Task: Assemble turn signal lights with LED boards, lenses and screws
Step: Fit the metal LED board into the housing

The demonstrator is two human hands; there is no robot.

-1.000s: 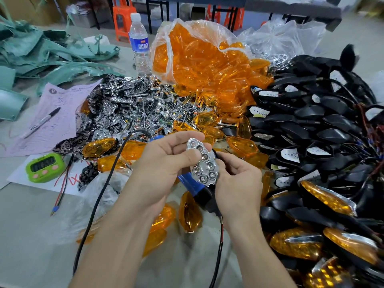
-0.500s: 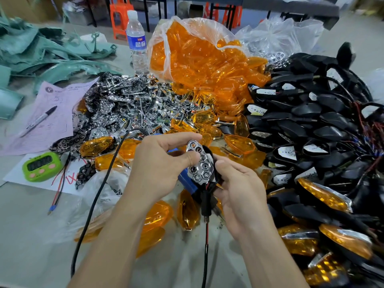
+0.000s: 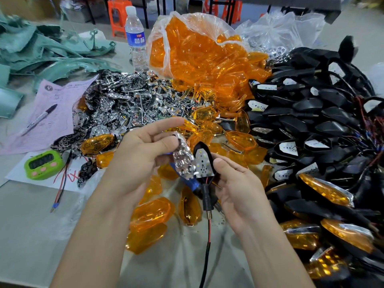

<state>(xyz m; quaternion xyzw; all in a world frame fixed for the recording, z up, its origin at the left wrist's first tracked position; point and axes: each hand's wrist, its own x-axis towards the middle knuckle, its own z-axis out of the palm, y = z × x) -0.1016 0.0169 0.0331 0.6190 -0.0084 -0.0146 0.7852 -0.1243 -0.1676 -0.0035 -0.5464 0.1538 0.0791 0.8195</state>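
Left hand (image 3: pixel 141 154) pinches a chrome reflector (image 3: pixel 182 159), tilted just beside the LED board (image 3: pixel 202 165) in the black housing (image 3: pixel 200 146) that my right hand (image 3: pixel 239 194) grips, over the table's (image 3: pixel 31 235) middle. Guessing it seats crooked or traps the red wire (image 3: pixel 209 227) if I rush. Loose orange lenses (image 3: pixel 151 213) lie underneath and the housing pile (image 3: pixel 311 125) crowds the right edge, so a dropped part gets lost fast.

glossy chrome reflector (image 3: pixel 184 161), translucent amber plastic lenses (image 3: pixel 199 65)

Assembly workshop, by the bulk heaps of amber lenses (image 3: pixel 207 65), chrome reflectors (image 3: pixel 128 104) and black housings (image 3: pixel 311 113) on the bench (image 3: pixel 31 235).
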